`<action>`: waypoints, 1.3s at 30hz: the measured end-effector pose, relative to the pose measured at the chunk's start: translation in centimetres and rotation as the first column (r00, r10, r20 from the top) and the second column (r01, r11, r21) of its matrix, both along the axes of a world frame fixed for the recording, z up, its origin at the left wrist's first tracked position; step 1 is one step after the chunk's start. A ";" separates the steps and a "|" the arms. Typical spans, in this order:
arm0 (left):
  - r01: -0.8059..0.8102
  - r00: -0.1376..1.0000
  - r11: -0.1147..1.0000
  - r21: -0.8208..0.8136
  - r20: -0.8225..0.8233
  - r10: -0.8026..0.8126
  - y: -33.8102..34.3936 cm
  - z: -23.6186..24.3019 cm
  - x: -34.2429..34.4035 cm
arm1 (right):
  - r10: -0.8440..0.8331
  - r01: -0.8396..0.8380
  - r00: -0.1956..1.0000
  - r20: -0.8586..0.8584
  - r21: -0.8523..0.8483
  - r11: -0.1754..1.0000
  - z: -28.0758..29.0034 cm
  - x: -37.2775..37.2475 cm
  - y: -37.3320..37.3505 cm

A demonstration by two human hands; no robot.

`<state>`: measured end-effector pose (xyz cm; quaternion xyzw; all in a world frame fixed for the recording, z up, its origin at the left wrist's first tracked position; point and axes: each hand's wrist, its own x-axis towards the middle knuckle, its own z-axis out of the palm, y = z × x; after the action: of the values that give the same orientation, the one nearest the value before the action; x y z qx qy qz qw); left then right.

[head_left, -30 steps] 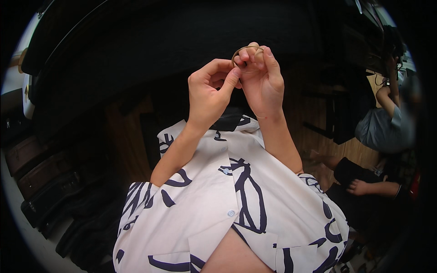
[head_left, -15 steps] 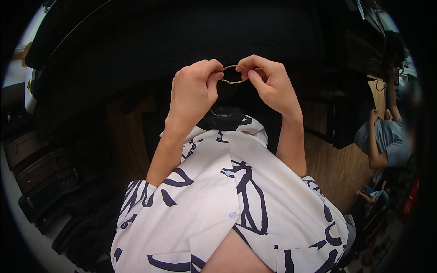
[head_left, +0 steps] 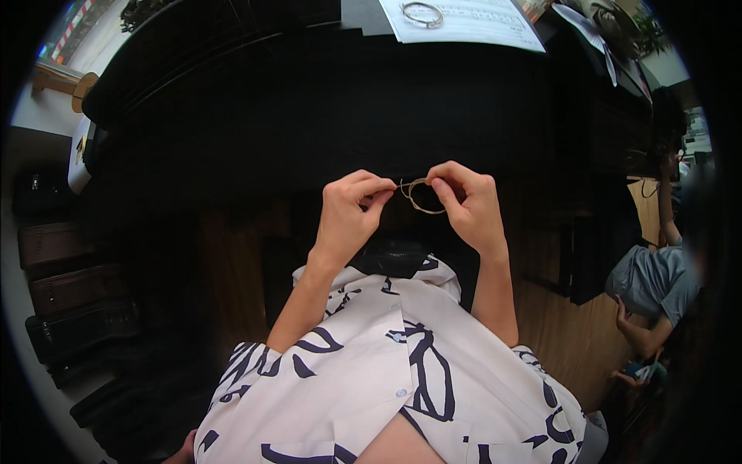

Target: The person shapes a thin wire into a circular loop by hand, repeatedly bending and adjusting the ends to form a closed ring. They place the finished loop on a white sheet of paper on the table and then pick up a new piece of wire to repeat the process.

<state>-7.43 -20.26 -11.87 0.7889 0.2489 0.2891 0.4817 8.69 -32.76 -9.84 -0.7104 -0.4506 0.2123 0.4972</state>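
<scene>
Between my hands hangs a small coil of thin tan string (head_left: 423,209), about as wide as a bracelet. My left hand (head_left: 349,213) pinches a strand of it at the coil's left side, thumb against forefinger. On the other side, my right hand (head_left: 475,207) grips the top right of the loop between thumb and fingers. The coil's lower curve shows open against the dark background. Both hands are held in the air in front of my waist, apart from each other.
Beyond my hands stands a large black piece of furniture (head_left: 309,116). A similar pale coil (head_left: 423,15) lies on printed white sheets (head_left: 479,27) on top of it. Dark cases (head_left: 73,286) line the left. A person in a grey shirt (head_left: 649,282) is at the right.
My view has tipped up, bringing the sheets and second coil into sight. My left hand has moved from the loop's side to a strand end; the loop now sits nearer my right hand.
</scene>
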 end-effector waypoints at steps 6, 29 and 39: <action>-0.033 0.994 0.999 -0.014 0.101 0.034 1.7 0.9 -1.8 | 0.003 0.015 0.988 -0.157 0.113 0.994 0.8 -1.8 1.8; -0.216 0.965 0.976 -0.030 0.148 0.218 2.4 -0.3 -0.9 | 0.183 -0.090 0.805 -0.564 0.188 0.978 -0.7 -1.6 2.6; 0.117 0.936 0.760 -0.639 0.326 0.130 2.1 -1.7 -1.1 | 0.171 -0.078 0.808 -0.564 0.185 0.980 -2.0 -1.7 3.3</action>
<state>-8.53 -18.13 -13.58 0.5075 0.2461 0.3226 0.7601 6.94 -29.48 -11.89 -0.5413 -0.3394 0.4144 0.6482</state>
